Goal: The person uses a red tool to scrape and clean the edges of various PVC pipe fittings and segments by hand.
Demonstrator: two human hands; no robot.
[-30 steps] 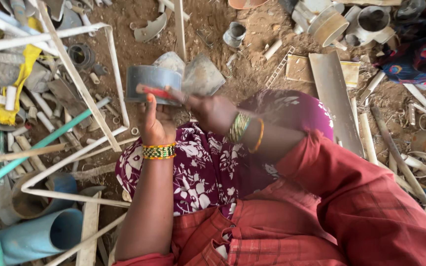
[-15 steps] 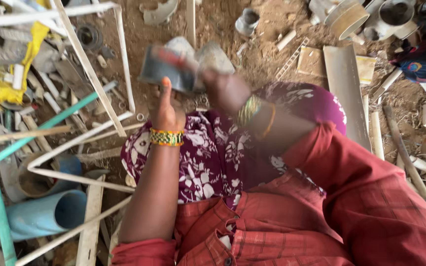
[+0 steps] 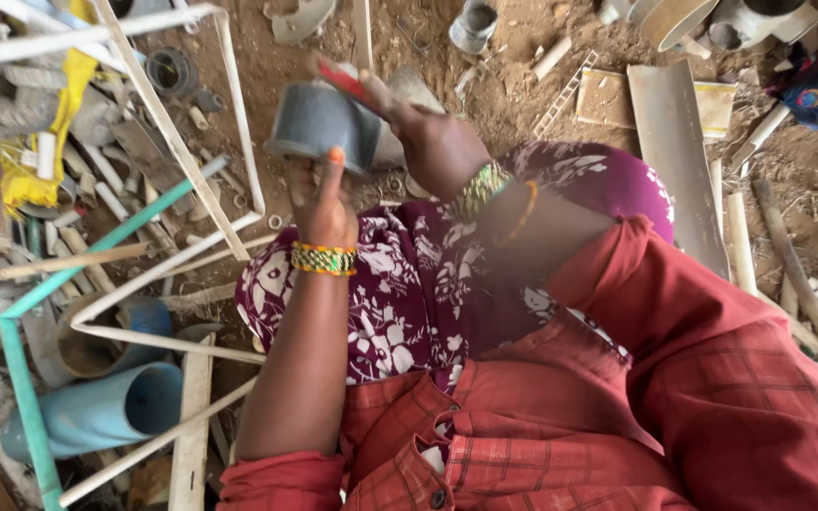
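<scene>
My left hand (image 3: 322, 201) grips a short grey plastic pipe fitting (image 3: 319, 125) from below, thumb up against its near wall. My right hand (image 3: 433, 142) is closed on a thin red-handled tool (image 3: 350, 85) laid across the top of the fitting. Both hands are raised in front of my lap, over a maroon floral cloth (image 3: 400, 293). Beaded bangles sit on both wrists. What the tool's tip touches is hidden by the fitting.
Dirt ground strewn with pipe scraps. A blue pipe (image 3: 97, 412) lies at lower left among white plastic strips (image 3: 168, 132) and a green frame (image 3: 21, 378). A grey flat board (image 3: 679, 151) and a small grey coupling (image 3: 473, 24) lie ahead. More pipes lie at right.
The red tool has shifted across the grey fitting, and the fitting has turned a little in my left hand. The view has tilted slightly.
</scene>
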